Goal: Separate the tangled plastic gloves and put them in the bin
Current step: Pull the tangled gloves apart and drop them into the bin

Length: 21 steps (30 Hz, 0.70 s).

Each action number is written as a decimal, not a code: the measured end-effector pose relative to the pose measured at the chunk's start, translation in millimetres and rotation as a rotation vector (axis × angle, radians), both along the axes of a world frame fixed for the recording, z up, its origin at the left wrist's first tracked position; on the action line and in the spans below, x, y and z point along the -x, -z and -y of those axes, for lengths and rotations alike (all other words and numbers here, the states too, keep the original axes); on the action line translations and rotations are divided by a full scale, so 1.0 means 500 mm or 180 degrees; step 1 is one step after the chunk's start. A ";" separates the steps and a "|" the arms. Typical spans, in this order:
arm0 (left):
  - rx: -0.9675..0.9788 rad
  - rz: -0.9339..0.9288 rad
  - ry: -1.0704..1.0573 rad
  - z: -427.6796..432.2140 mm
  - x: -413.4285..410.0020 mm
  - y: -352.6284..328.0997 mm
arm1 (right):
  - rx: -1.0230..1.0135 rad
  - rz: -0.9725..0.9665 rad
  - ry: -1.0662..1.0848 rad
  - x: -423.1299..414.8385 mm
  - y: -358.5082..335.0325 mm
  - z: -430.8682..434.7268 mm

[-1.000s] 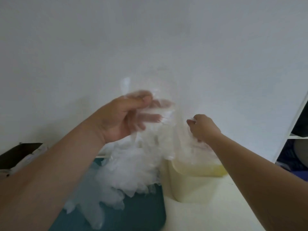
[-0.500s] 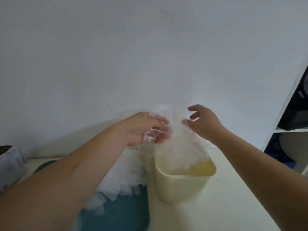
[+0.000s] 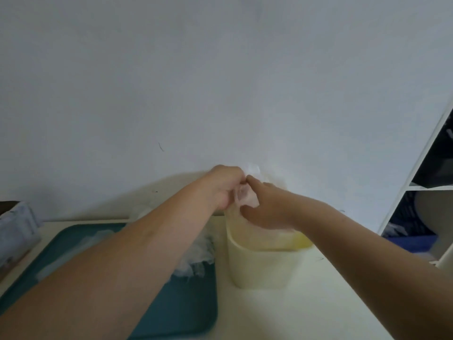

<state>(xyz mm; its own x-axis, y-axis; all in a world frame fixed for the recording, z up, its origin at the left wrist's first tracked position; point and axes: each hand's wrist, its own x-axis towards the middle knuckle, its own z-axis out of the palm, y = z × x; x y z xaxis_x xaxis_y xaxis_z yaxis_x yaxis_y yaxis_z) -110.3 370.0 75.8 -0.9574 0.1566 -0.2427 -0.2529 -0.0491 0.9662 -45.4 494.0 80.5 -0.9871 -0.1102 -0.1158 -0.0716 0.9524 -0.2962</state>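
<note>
Pale grey wall (image 3: pixel 220 82) fills the upper half of the head view, and below it lies a cream tabletop (image 3: pixel 306 310). On the tabletop stands a cream bin (image 3: pixel 259 266) with a yellow inside, upright, just right of a dark teal tray (image 3: pixel 186 307); whether the two touch is hard to tell.

Both hands meet right above the bin's mouth. The left hand (image 3: pixel 225 186) has its fingers curled tight and pinches a bunch of clear plastic glove (image 3: pixel 245 196). The right hand (image 3: pixel 267 207) is beside it, fingertip to fingertip, its fingers also curled onto the same film, which wraps over part of them. More of this thin plastic rises behind the hands and hangs down into the bin.

A loose heap of tangled gloves (image 3: pixel 198 256) lies on the tray near its right edge, partly hidden under the left forearm, close to the bin.

At the far left edge sits a blurred greyish box (image 3: pixel 14 231). At the right edge stands a white shelf unit (image 3: pixel 416 187) with dark things in its compartments, too blurred to name.
</note>
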 end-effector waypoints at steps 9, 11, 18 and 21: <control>-0.0197 -0.0451 -0.0236 0.099 -0.041 -0.014 | -0.1281 0.0937 -0.0108 0.069 0.078 0.031; -0.0136 -0.0478 -0.0245 0.113 -0.053 -0.004 | -0.1413 0.0984 -0.0140 0.071 0.084 0.041; 0.0403 -0.0730 -0.0242 0.214 -0.105 0.036 | -0.1643 0.0670 0.0062 0.028 0.030 0.075; 0.0681 -0.0921 -0.0376 0.274 -0.121 0.054 | -0.1795 0.0195 0.0191 -0.028 -0.041 0.115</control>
